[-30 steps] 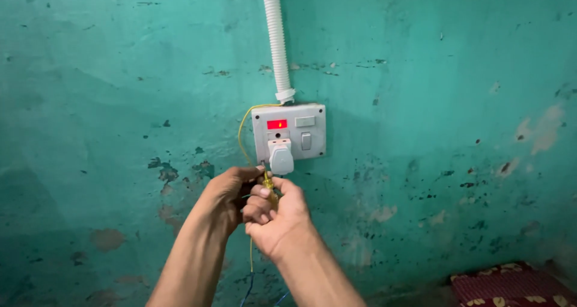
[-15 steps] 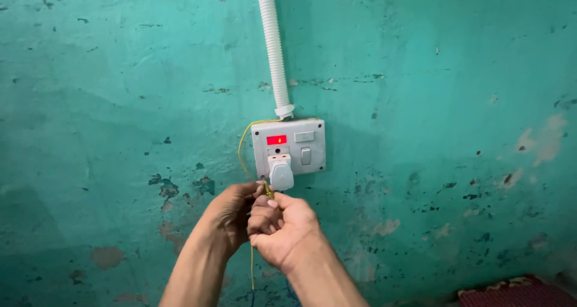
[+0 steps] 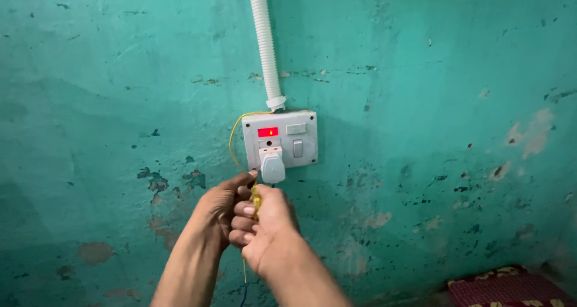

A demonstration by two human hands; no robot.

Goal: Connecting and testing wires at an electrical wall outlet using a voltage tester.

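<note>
A grey switch box (image 3: 303, 152) is fixed to a teal wall, with a lit red indicator (image 3: 268, 132), a white rocker switch (image 3: 297, 148) and a white plug (image 3: 272, 165) pushed into its socket. Just below the plug, my left hand (image 3: 221, 208) and my right hand (image 3: 267, 227) are pressed together. Both pinch a thin yellow wire (image 3: 255, 200) between the fingers. The wire loops up the left side of the box (image 3: 232, 140) and hangs down below my hands (image 3: 244, 271).
A white corrugated conduit (image 3: 264, 42) runs up the wall from the box top. The teal wall (image 3: 421, 102) is stained and chipped. A red patterned cushion or mat (image 3: 505, 289) lies at the bottom right.
My hands have stayed clasped on the yellow wire just under the plug. The view has shifted slightly, so the box sits a little higher and left.
</note>
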